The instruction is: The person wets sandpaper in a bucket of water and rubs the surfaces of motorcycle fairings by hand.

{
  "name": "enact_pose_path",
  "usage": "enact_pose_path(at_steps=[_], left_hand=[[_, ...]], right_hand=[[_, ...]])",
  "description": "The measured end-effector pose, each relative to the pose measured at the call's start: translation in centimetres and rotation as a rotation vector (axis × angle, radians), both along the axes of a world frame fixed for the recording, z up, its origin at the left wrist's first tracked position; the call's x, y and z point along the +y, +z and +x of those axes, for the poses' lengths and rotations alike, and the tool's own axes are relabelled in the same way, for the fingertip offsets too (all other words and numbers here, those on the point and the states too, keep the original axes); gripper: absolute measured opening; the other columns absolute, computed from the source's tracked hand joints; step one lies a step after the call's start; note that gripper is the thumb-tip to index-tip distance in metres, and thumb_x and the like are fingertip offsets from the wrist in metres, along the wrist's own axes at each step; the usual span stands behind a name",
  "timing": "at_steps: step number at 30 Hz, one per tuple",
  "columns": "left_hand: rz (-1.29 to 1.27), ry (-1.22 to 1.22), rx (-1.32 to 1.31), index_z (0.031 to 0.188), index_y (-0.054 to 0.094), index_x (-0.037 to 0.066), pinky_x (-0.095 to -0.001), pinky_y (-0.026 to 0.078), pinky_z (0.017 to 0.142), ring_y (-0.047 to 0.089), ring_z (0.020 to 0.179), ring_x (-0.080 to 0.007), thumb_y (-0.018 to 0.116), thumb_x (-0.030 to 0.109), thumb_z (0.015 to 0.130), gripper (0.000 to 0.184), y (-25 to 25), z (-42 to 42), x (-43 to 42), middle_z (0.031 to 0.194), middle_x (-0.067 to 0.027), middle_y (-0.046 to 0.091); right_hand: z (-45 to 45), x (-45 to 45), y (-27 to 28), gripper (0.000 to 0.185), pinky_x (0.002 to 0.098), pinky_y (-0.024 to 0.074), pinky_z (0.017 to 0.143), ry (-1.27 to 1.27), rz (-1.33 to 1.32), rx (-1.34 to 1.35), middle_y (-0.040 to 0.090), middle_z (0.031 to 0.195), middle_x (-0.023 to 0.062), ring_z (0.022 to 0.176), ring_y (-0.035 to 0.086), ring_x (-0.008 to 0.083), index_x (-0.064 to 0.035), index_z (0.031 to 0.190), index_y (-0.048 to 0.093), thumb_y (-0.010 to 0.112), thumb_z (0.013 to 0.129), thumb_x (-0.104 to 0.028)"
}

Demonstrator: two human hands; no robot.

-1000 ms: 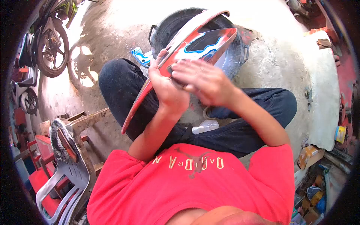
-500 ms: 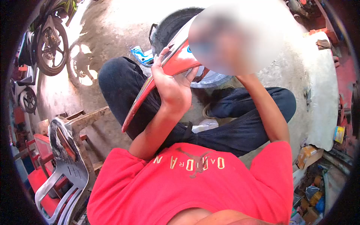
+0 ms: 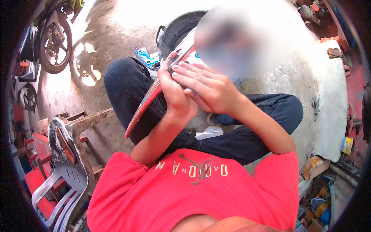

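A long, narrow red motorcycle body panel point(image 3: 145, 101) with white and blue graphics slants from over my left knee up toward the basin. My left hand point(image 3: 176, 92) grips it around its middle, palm up, with fingertips showing at the far edge. Across the panel's face lies my right hand point(image 3: 212, 85), its fingers stretched out flat and side by side. Whether anything thin is under those fingers is hidden. The panel's upper end runs into a blurred patch. Behind it stands a black basin point(image 3: 170, 38) with handles, and a blue-and-white piece point(image 3: 148, 58) rests beside the basin.
A grey plastic chair point(image 3: 71, 170) with dark smears stands at my left beside a wooden frame point(image 3: 92, 120). Motorcycle wheels point(image 3: 56, 42) are at the far left. On the right are a pale long slab point(image 3: 332, 104), a cardboard box point(image 3: 315, 167) and mixed clutter.
My right hand has come down from the blurred area over the basin onto the panel, next to my left hand. My left hand keeps its grip, and the panel has barely shifted.
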State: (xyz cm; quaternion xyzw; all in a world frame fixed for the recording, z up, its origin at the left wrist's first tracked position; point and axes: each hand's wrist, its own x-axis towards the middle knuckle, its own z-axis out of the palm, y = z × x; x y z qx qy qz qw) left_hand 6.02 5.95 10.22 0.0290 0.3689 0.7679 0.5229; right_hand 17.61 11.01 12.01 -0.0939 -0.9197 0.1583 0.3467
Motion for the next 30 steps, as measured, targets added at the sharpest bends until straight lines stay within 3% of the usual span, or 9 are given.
enact_pose_path(at_steps=[6,10,12,16,18,22,26,29,30], left_hand=[[-0.067,-0.018,-0.105,0.127,0.049,0.014,-0.0502,0.051,0.094,0.064,0.108,-0.0295,0.031,0.047,0.104,0.044,2.2,0.8,-0.4,0.125,-0.0109,0.062],[-0.029,-0.001,-0.069,0.127,0.050,0.014,-0.0472,0.052,0.092,0.065,0.104,-0.0280,0.031,0.048,0.104,0.044,0.9,0.3,-0.1,0.121,-0.0105,0.064],[0.000,0.006,-0.133,0.126,0.050,0.014,-0.0461,0.052,0.092,0.065,0.103,-0.0273,0.029,0.049,0.105,0.046,1.2,0.6,-0.1,0.121,-0.0112,0.064],[-0.067,-0.020,-0.111,0.128,0.048,0.013,-0.0471,0.050,0.097,0.063,0.109,-0.0272,0.027,0.051,0.106,0.048,2.2,1.0,-0.7,0.122,-0.0122,0.063],[-0.034,0.009,-0.106,0.127,0.049,0.014,-0.0495,0.051,0.097,0.064,0.109,-0.0286,0.029,0.052,0.105,0.049,1.5,0.7,0.0,0.122,-0.0121,0.063],[-0.004,0.029,-0.071,0.126,0.049,0.014,-0.0530,0.054,0.093,0.064,0.112,-0.0310,0.030,0.053,0.105,0.048,0.2,0.0,0.0,0.122,-0.0137,0.063],[-0.054,-0.020,-0.143,0.126,0.048,0.014,-0.0535,0.053,0.095,0.063,0.114,-0.0335,0.031,0.053,0.104,0.048,1.9,0.3,-0.3,0.126,-0.0149,0.061],[-0.048,-0.007,-0.168,0.126,0.048,0.013,-0.0535,0.053,0.096,0.062,0.115,-0.0356,0.030,0.053,0.105,0.049,2.2,0.3,-0.1,0.130,-0.0178,0.059],[-0.031,-0.005,-0.187,0.127,0.048,0.012,-0.0541,0.053,0.096,0.062,0.115,-0.0355,0.030,0.052,0.105,0.049,2.1,0.2,-0.1,0.130,-0.0182,0.059]], right_hand=[[2.5,6.7,-2.5,0.030,0.0419,0.0550,0.092,-0.530,-0.305,-0.192,0.069,0.117,0.0203,0.111,0.067,0.0361,-0.0004,0.123,0.063,0.057,0.094,-0.006],[0.2,-0.1,-0.4,0.030,0.0467,0.0486,0.106,0.031,-0.068,0.033,0.068,0.127,0.0161,0.122,0.064,0.0309,-0.0034,0.121,0.066,0.058,0.091,-0.005],[1.3,3.0,-2.3,0.030,0.0450,0.0516,0.102,-0.008,-0.063,0.025,0.068,0.125,0.0172,0.118,0.066,0.0322,-0.0036,0.122,0.065,0.058,0.093,-0.009],[2.6,7.4,-2.7,0.035,0.0419,0.0556,0.092,-0.553,-0.278,-0.251,0.068,0.123,0.0181,0.113,0.066,0.0357,-0.0051,0.126,0.064,0.060,0.091,-0.006],[1.4,4.2,-3.1,0.037,0.0422,0.0540,0.097,-0.313,0.009,-0.069,0.067,0.126,0.0178,0.118,0.065,0.0333,-0.0037,0.125,0.064,0.064,0.088,-0.004],[0.6,1.9,-1.4,0.038,0.0440,0.0539,0.098,0.016,0.053,0.022,0.067,0.127,0.0190,0.120,0.065,0.0306,-0.0034,0.127,0.064,0.064,0.089,-0.008],[2.7,7.1,-2.1,0.032,0.0427,0.0558,0.090,-0.587,-0.364,-0.208,0.067,0.122,0.0192,0.109,0.067,0.0354,-0.0016,0.127,0.062,0.052,0.097,-0.006],[1.6,2.4,-2.6,0.038,0.0471,0.0491,0.102,-0.294,-0.076,-0.047,0.066,0.127,0.0184,0.121,0.062,0.0329,-0.0038,0.130,0.062,0.054,0.093,-0.001],[0.8,-0.3,-1.5,0.040,0.0500,0.0447,0.108,-0.190,-0.196,0.040,0.066,0.128,0.0181,0.122,0.062,0.0342,-0.0039,0.130,0.062,0.055,0.091,0.001]])
